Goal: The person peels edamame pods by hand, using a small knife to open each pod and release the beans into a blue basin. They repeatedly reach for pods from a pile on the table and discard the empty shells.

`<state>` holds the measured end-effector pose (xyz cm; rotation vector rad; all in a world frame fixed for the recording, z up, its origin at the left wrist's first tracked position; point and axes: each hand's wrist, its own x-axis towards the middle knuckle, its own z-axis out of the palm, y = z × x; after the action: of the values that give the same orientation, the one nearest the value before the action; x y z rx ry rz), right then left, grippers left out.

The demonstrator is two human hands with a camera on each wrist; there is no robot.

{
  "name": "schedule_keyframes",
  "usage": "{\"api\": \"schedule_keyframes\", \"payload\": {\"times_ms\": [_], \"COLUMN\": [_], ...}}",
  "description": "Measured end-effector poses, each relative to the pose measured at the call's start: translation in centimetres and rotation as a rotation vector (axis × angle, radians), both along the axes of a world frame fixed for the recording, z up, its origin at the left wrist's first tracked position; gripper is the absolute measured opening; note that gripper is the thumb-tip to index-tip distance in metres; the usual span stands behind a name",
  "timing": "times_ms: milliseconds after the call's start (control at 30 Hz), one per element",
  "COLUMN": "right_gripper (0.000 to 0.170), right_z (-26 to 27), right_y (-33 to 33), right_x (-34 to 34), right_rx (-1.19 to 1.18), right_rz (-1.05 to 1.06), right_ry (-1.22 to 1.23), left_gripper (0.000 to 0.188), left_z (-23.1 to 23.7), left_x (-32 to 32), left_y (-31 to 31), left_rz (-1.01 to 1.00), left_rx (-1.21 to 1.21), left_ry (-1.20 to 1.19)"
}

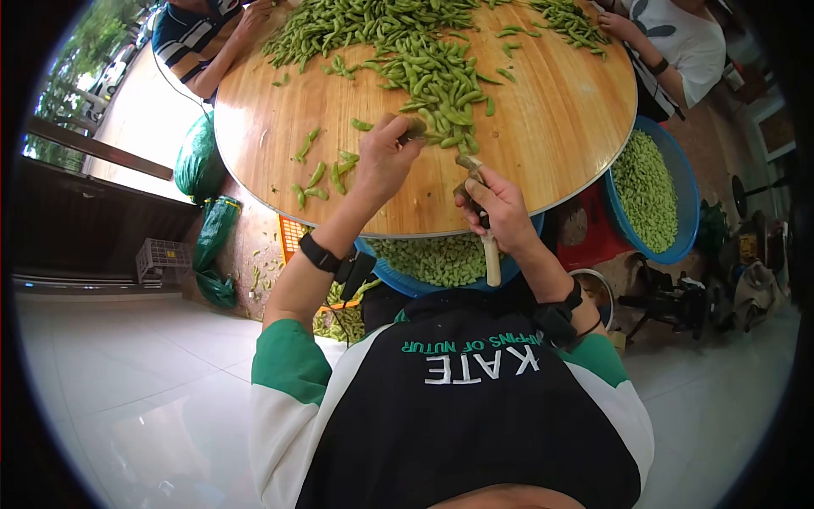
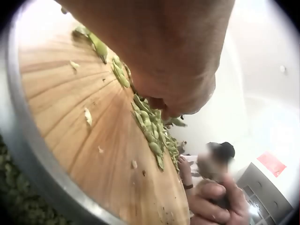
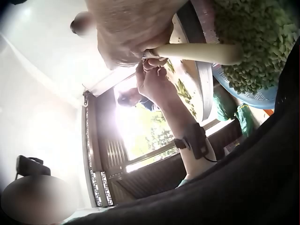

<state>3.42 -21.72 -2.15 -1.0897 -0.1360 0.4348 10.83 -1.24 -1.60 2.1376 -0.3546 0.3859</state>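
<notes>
Beside the narrow end of the heap of green pods [image 1: 441, 85], my left hand [image 1: 388, 161] has bent fingers, with something dark green at their tips. A pod [image 2: 178, 122] shows at those fingertips in the left wrist view. My right hand [image 1: 502, 212] grips a tool by its pale handle [image 1: 492, 259], over the table's near edge; its working end is hidden. Brownish material [image 1: 466, 163] shows at the right fingertips. In the right wrist view the handle [image 3: 201, 53] sticks out of the right hand [image 3: 136, 33], close to the left hand [image 3: 157, 86].
Loose pods [image 1: 316, 175] lie on the round wooden table [image 1: 568, 136], left of my hands. A blue basin [image 1: 390, 276] of shelled beans sits under the near edge, another basin [image 1: 694, 204] at right. Two people's arms [image 1: 222, 68] reach in at the far side.
</notes>
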Motion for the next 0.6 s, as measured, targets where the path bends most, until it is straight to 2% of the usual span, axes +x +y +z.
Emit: {"api": "schedule_keyframes", "payload": {"times_ms": [33, 67, 133, 167, 233, 400, 600], "right_gripper": [0.039, 0.039, 0.039, 0.036, 0.033, 0.02, 0.023], "right_z": [0.0, 0.1, 0.3, 0.3, 0.2, 0.1, 0.2], "right_y": [0.0, 0.0, 0.0, -0.1, -0.2, -0.5, -0.7], "right_x": [0.0, 0.1, 0.1, 0.1, 0.1, -0.5, -0.7], "right_rx": [-0.001, 0.042, 0.083, 0.124, 0.163, 0.252, 0.266], "right_rz": [-0.001, -0.008, -0.018, 0.0, 0.019, 0.074, 0.117], "right_ry": [0.004, 0.027, 0.052, 0.041, 0.033, 0.093, 0.102], "left_gripper": [0.014, 0.014, 0.012, 0.012, 0.011, 0.012, 0.008], "left_z": [0.2, 0.5, 1.5, 1.5, 1.5, 1.3, 1.0], "left_x": [-0.8, -1.4, -2.6, -3.0, -3.7, -4.6, -4.7], "left_y": [-0.3, -0.6, -1.1, -1.3, -1.7, -2.2, -2.2], "left_rz": [-0.064, -0.064, -0.178, -0.179, -0.281, -0.309, -0.305], "left_rx": [-0.151, -0.153, -0.474, -0.476, -0.678, -0.762, -0.629], "left_ry": [-0.017, -0.015, 0.408, 0.41, 0.642, 0.71, 0.637]}}
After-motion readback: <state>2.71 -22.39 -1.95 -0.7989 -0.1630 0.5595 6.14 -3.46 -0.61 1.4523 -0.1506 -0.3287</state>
